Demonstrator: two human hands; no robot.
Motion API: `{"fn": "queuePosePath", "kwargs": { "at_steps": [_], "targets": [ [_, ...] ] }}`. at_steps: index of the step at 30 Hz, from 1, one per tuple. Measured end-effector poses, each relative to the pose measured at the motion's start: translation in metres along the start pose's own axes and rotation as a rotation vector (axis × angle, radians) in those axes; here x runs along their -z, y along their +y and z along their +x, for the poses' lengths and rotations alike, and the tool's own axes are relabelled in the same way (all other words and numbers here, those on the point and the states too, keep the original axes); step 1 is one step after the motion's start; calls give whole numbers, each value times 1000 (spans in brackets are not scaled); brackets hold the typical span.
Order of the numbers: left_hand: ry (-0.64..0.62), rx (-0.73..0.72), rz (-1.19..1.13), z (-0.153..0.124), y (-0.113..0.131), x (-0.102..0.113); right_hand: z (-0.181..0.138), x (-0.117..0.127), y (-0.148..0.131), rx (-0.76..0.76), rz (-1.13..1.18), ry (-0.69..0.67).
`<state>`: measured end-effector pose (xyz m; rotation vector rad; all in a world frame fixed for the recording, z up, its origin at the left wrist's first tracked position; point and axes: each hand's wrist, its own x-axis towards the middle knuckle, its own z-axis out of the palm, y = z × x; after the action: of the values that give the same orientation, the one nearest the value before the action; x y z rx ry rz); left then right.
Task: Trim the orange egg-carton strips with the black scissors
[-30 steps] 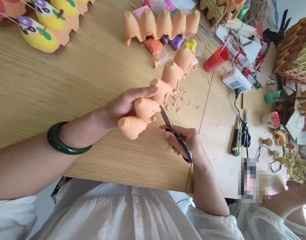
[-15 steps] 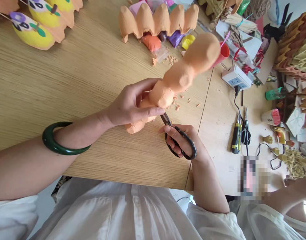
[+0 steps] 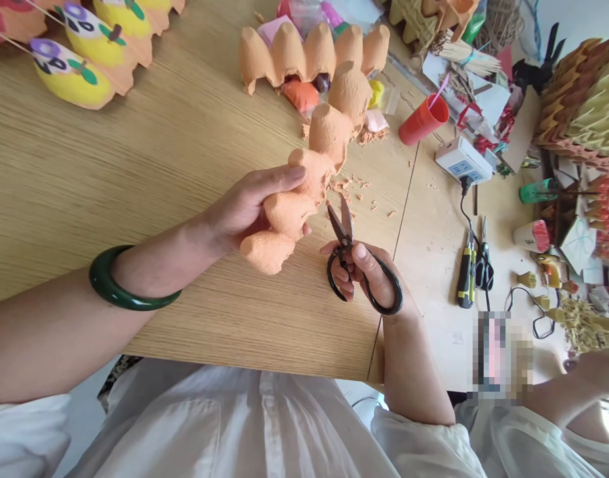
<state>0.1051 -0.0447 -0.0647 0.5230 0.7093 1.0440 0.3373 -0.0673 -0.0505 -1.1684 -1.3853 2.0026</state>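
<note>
An orange egg carton strip (image 3: 290, 211), a row of several bumps with ragged edges, is gripped in my left hand (image 3: 242, 204), thumb on top and fingers beneath. It slants above the table, its far end toward the back right. In my right hand (image 3: 371, 269) is a pair of scissors (image 3: 345, 240) with black handles. The blades are spread and point up at the strip's right edge, a small gap away from it. Orange paper scraps (image 3: 351, 186) lie on the table beyond the blades.
Another orange carton strip (image 3: 318, 53) stands at the back, with bagged coloured clay (image 3: 301, 94) beside it. Yellow painted carton pieces (image 3: 75, 83) lie far left. To the right are a red cup (image 3: 424, 119), a power strip (image 3: 464, 160), a utility knife (image 3: 466, 272) and a co-worker's arm (image 3: 573, 385).
My left hand has turned the strip over and lowered its far end. The scissors have come away from the strip, and their blades have spread apart.
</note>
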Motion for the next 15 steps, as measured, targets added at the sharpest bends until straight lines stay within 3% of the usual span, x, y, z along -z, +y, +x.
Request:
{"fn": "queuePosePath", "kwargs": {
  "at_steps": [9, 15],
  "targets": [
    [-36, -18, 79, 0, 1, -1, -7, -5, -5, 1, -171, -66],
    [68, 164, 26, -1, 4, 1, -12, -1, -8, 159, -675, 220]
  ]
}}
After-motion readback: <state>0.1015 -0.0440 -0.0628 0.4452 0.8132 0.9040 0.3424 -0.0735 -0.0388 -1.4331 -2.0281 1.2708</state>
